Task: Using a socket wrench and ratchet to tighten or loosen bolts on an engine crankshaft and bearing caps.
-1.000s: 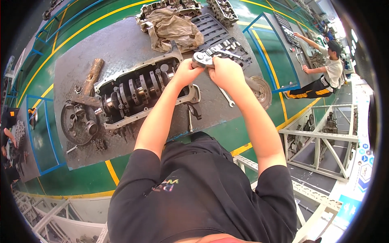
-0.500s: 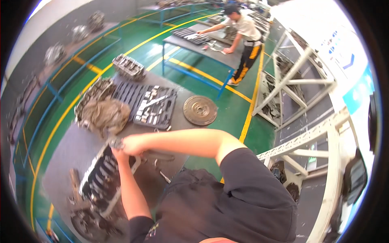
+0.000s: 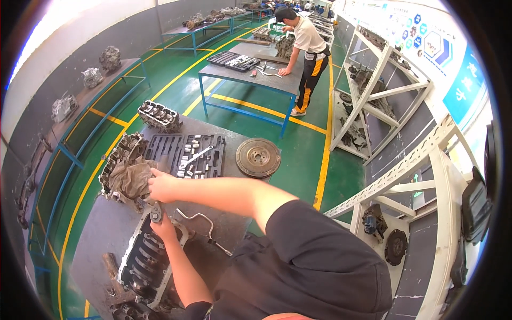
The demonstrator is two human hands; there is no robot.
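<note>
My right hand [image 3: 163, 186] is at the right edge of a crumpled brown rag [image 3: 132, 180], its fingers curled against the cloth. The rag lies over the near part of a metal engine part [image 3: 124, 152]. Just below it, my left hand [image 3: 164, 226] is closed around a metal tool with a round head, which looks like a ratchet [image 3: 156, 214]; the rest of the tool is hidden. Beneath my left hand is an open engine block [image 3: 140, 261] with a row of curved ribs. A bent metal bar [image 3: 205, 217] and a socket extension [image 3: 220, 247] lie to its right.
An open socket case [image 3: 184, 154], a round flywheel [image 3: 258, 157] and a cylinder head [image 3: 159, 116] occupy the table's [image 3: 96, 234] far part. Beyond, a person [image 3: 306, 53] leans on another blue-legged table [image 3: 250, 80]. White metal racks [image 3: 384, 96] stand at right.
My hands were together at the block's far end; now they are apart. My right hand has moved to the rag, while my left keeps the round-headed tool. The view has shifted.
</note>
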